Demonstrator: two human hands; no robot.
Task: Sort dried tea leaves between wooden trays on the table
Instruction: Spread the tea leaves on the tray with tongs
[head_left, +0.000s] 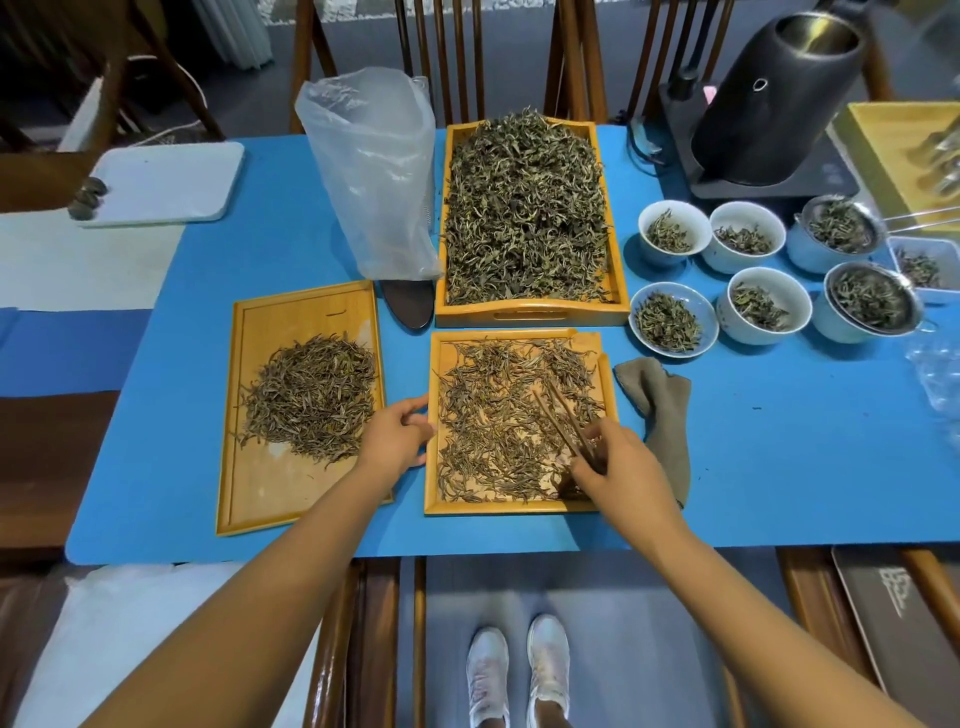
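Observation:
Three wooden trays lie on the blue mat. The near middle tray (432, 483) holds thinly spread dried tea leaves (498, 415). My right hand (618, 467) is over its right side, shut on brown wooden tongs (561, 421) whose tips point up-left into the leaves. My left hand (397, 436) rests against this tray's left edge, fingers curled on the rim. The left flat tray (244, 493) carries a heap of sorted leaves (311, 397). The far deep tray (530, 312) is piled full of leaves (524, 208).
A clear plastic bag (374, 171) stands left of the far tray, a dark scoop (410, 306) below it. A grey cloth (662, 410) lies right of the near tray. Several white cups (763, 301) with leaves and a black kettle (779, 98) stand at the right.

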